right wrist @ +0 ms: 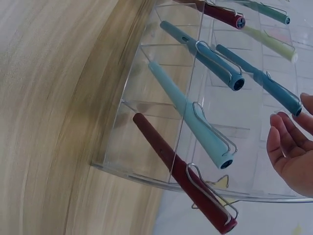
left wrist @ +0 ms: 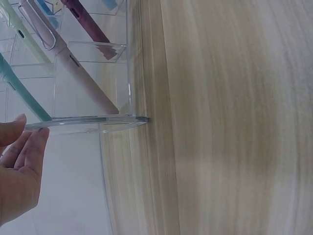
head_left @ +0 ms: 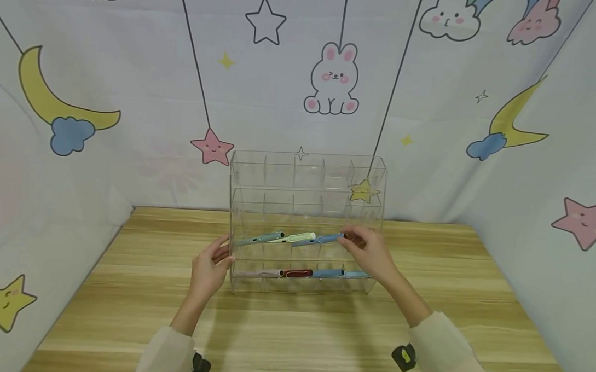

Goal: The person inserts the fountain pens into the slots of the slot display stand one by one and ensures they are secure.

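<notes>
A clear acrylic pen rack with several tiers stands on the table. My left hand grips its left side panel, thumb in front and fingers behind. At the rack's right, my right hand pinches the cap end of a blue pen, which lies slanted in the second tier from the bottom. Left of that pen lie a pale green pen and a teal pen. Along the bottom tier are a pale pink pen, a dark red pen, a blue pen, a light blue pen and another dark red pen.
The wooden table extends in front of the rack and to both sides. Behind it hangs a white cloth printed with stars, moons and rabbits. Dark wrist devices show at the sleeves. Thin dividers split each tier into compartments.
</notes>
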Available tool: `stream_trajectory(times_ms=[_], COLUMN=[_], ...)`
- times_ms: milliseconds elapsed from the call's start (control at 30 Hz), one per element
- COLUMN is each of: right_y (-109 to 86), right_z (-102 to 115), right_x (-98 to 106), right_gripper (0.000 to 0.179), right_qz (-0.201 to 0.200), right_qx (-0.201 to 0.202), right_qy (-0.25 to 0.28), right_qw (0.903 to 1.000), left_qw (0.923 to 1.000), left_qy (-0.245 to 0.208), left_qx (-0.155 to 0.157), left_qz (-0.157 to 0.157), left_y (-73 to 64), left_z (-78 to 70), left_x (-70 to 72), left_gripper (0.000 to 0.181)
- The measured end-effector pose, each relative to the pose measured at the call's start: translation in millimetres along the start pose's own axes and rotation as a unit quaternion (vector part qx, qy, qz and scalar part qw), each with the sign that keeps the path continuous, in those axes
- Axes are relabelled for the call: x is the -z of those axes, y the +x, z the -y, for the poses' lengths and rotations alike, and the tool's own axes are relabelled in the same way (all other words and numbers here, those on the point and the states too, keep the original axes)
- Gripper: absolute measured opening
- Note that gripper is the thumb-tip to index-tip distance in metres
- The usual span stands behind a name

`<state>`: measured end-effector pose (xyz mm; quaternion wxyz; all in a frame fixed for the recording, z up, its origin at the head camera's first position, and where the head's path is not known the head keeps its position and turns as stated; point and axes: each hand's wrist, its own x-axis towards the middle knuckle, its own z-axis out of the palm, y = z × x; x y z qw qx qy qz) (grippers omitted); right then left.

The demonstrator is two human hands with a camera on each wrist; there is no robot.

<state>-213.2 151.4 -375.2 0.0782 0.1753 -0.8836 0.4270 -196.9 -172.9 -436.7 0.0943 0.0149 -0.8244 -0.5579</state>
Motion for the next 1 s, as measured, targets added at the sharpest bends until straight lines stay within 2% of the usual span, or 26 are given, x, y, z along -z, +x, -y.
stream_trajectory(times_ms=[200, 333, 567, 700, 900, 1000], right_y=[-13.4, -26.8, -56.5, -73.9, -98.5, -108.6], right_z=[-7, -18, -40, -56, -73, -79], right_x=[18, 38, 62, 64, 57, 51], right_gripper=[0.03, 0.032, 0.026, 0.028, 0.041, 0.043], right_qz=[0.003, -0.014, -0.067, -0.062, -0.02, -0.021], right_qx=[-0.02, -0.031, -0.01, -0.008, -0.044, -0.021], right_qy=[-0.01, -0.037, -0.078, -0.108, -0.152, -0.201], right_qw=[0.9998, 0.9987, 0.9946, 0.9921, 0.9872, 0.9792], left_qw=[1.0, 1.0, 0.9999, 0.9998, 0.997, 0.9902], left_qy=[-0.003, -0.004, -0.003, -0.003, 0.046, 0.103], left_qx=[-0.001, -0.002, -0.01, -0.016, -0.044, -0.056], left_qz=[0.002, 0.004, 0.006, 0.01, 0.045, 0.076], left_y=[-0.1, -0.7, -0.9, -1.9, -10.8, -21.3], left_z=[-0.7, -1.2, -0.8, 0.5, 5.2, 11.3], left_x=[-0.9, -0.4, 0.6, 1.2, 6.8, 11.1], left_gripper=[0.05, 0.049, 0.049, 0.048, 0.049, 0.052])
